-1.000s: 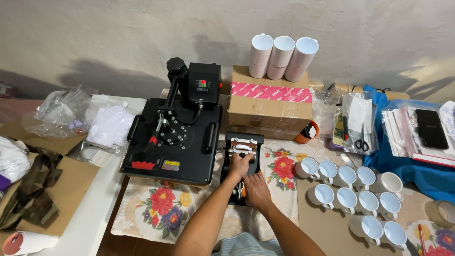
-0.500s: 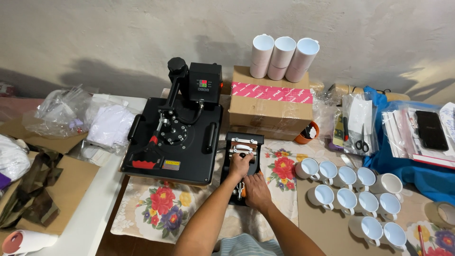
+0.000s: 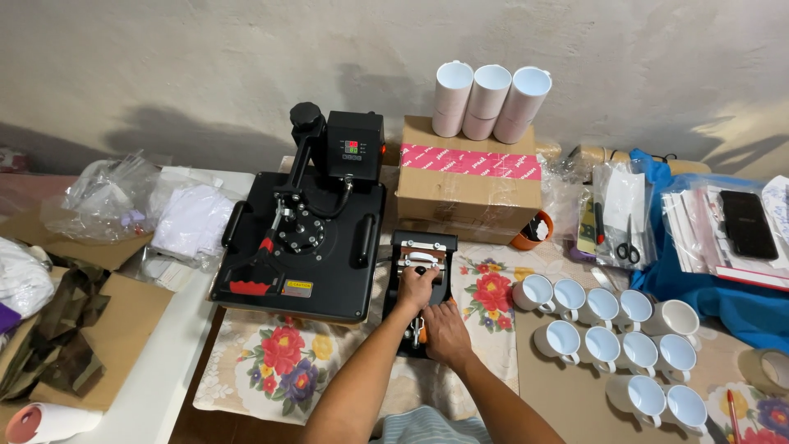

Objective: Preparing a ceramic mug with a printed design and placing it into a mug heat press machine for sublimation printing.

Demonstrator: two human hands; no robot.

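Floral cloth (image 3: 279, 362), cream w/ red flowers, covers the middle of the worktop (image 3: 181, 362); behind it a rough whitewashed wall (image 3: 164, 66) w/ soft shadows. Head view only.

Both hands sit close together on the small black mug press (image 3: 421, 284), near the front-centre of the cloth. Left hand (image 3: 417, 288) is closed on its white curved handle; right hand (image 3: 446, 333) is wrapped round the lower part, just beside an orange bit. The press's lower half is hidden under the hands, so can't tell what the right fingers actually clamp.

Just left of it, touching or nearly so, a big flat heat press (image 3: 308, 247): matte black metal, square plate, round knob, small lit display on top. Behind the mug press, a brown cardboard box (image 3: 468, 185) w/ pink tape, three white tubes (image 3: 489, 99) lying on top, open ends toward camera.

Toward the right edge, glossy white mugs (image 3: 612, 337) in loose rows on bare brown board. Behind them scissors (image 3: 629, 247) in clear plastic, a dark phone (image 3: 748, 222) on bagged papers, and blue fabric (image 3: 707, 288); the far right is cut off by the frame.

Along the left edge: crinkled clear bags (image 3: 107, 193), folded white cloth (image 3: 193, 222), camo fabric (image 3: 62, 329) on cardboard. Details there are hard to make out.
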